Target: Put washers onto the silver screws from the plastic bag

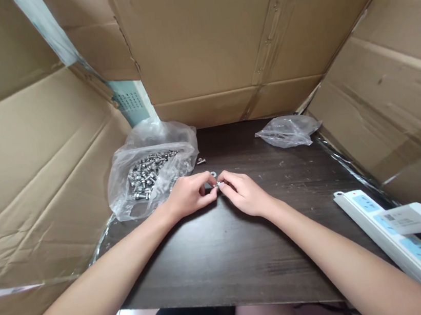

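Dark table [227, 258]: two hands [190, 194] [244, 192], one screw [218, 184], two bags [150, 170] [288, 130].

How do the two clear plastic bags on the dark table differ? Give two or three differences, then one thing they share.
The left bag is larger and lies open; the far right bag is smaller and crumpled flat. The left bag holds a heap of metal screws; the far right bag shows no such heap. The left bag lies close to the left hand; the far right bag lies well apart from the right hand. Both are clear plastic and rest on the table.
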Demonstrator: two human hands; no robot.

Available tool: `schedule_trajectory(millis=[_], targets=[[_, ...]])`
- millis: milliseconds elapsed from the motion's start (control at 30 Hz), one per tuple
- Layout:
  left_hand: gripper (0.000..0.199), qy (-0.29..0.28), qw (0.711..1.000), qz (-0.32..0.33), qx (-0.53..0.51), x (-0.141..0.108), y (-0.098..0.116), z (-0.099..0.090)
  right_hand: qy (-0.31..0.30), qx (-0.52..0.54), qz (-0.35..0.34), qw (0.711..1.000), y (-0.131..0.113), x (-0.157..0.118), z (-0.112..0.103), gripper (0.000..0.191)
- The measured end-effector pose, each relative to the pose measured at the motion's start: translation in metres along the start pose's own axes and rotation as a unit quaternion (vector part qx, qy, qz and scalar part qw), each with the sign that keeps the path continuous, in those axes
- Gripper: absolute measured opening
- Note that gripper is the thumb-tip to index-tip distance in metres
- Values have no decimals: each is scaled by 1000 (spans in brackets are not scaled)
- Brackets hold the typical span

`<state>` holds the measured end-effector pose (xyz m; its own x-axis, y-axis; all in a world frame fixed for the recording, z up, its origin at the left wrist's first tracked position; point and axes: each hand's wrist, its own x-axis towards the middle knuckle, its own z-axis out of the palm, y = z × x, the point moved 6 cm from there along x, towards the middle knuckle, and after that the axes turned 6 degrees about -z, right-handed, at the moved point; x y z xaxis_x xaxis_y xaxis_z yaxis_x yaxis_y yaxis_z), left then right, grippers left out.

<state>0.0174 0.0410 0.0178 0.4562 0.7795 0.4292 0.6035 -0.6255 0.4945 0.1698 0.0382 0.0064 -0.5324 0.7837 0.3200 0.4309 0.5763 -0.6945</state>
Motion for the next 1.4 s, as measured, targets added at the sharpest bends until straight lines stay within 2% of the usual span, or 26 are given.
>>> schedule_trajectory(millis=[233, 500, 833, 1100, 1400], targets=[[7, -5, 1000, 1, -7, 0, 1, 0, -9, -14, -10, 1000, -1, 1, 1, 21], [7, 5, 1000, -9, -14, 1, 1, -1, -1, -4, 16, 1000, 2, 0, 1, 16], [10, 3, 999, -23, -35, 1, -3, 0, 7, -1, -7, 1000, -1, -1, 0, 15], [12, -25, 997, -43, -52, 2, -4, 2, 11, -9, -15, 1000, -1, -1, 0, 13], [18, -64, 995, -67, 37, 2, -4, 3, 5, -16, -19, 1000, -2, -1, 1, 13]])
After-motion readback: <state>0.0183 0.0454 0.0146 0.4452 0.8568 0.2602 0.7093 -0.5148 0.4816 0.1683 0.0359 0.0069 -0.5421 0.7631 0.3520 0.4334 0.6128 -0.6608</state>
